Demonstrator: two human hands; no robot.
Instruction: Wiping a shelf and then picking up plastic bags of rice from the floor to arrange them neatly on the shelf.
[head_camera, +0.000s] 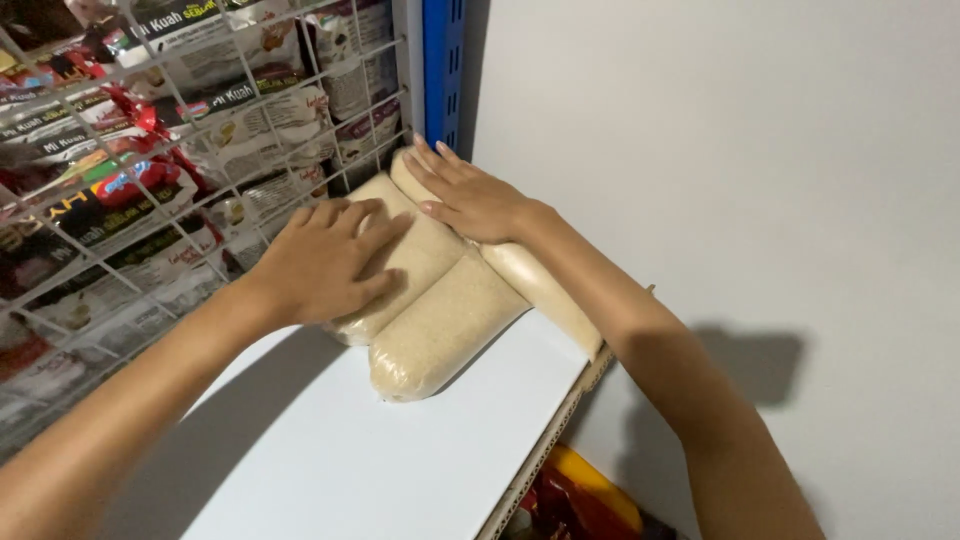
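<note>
Clear plastic bags of pale beige grain (440, 325), three plump pillow-shaped packs, lie side by side at the back of the white shelf board (330, 450), against the wire mesh panel (150, 180). I've got my left hand (325, 262) spread flat on the leftmost bag, my right hand (470, 200) open and flat on the rightmost, gripping nothing. I'd judge them heavy, soft, slumping and slick: best lifted from underneath, mid-length. Red-and-white noodle packets (250, 110) sit behind the mesh.
</note>
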